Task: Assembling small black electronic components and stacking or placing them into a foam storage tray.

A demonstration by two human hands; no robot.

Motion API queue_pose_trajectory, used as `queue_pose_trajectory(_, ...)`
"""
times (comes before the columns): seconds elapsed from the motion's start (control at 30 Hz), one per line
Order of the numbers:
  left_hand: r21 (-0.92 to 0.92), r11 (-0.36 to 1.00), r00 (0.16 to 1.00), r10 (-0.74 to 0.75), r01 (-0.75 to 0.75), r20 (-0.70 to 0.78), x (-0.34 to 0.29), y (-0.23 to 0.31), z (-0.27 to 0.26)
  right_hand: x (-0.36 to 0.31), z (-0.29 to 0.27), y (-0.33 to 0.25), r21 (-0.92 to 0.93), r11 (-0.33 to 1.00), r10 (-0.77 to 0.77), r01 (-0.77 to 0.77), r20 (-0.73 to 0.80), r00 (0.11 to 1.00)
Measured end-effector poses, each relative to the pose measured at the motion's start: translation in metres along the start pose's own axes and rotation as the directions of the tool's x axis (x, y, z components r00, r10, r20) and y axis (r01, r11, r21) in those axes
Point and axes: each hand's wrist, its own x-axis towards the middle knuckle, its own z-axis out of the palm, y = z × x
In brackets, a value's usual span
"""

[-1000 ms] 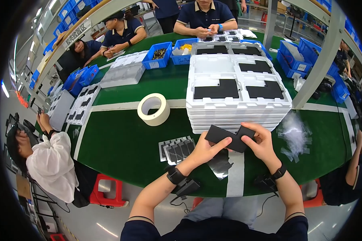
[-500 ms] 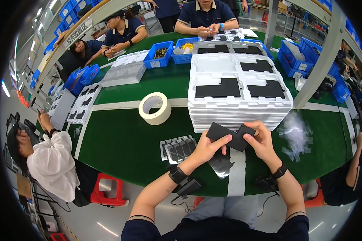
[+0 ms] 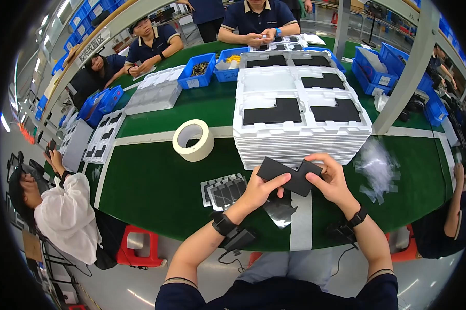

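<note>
Between both my hands is a flat black notched plate (image 3: 279,173), its notch facing away from me. My left hand (image 3: 261,190) grips its left part, thumb on top. My right hand (image 3: 330,180) pinches its right part, thumb and fingers closed on it. Just beyond stands a tall stack of white plastic trays (image 3: 300,142); the top tray carries several similar black plates (image 3: 272,112), and one of its compartments holds none. Beside my left hand lie sheets with black strips (image 3: 227,191). A dark piece of film (image 3: 280,212) rests below the plate.
A roll of cream tape (image 3: 193,140) stands left of the trays. Clear plastic scraps (image 3: 375,168) are heaped at the right. Blue bins (image 3: 198,71) line the far side, and a grey post (image 3: 411,67) rises at the right. Co-workers sit around the green table (image 3: 150,181).
The view has shifted slightly, so the table's things sit a little further left. Both hands still hold the black plate in nearly the same pose.
</note>
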Motion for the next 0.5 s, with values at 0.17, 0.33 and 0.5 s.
queue_pose_trajectory(0.17,0.022,1.0,1.0,-0.015,0.015,0.001,0.001,-0.002,0.001,-0.001,0.0,0.001,0.018,1.0,0.004,-0.004,-0.025,1.0)
queue_pose_trajectory(0.33,0.022,0.999,0.999,-0.029,0.029,-0.025,0.001,0.004,0.009,-0.002,-0.002,0.002,0.02,1.0,-0.017,0.019,-0.091,0.996)
queue_pose_trajectory(0.5,-0.013,1.0,1.0,0.012,-0.012,-0.024,0.001,0.002,0.009,0.001,0.0,0.005,0.007,0.999,-0.042,0.043,-0.144,0.989)
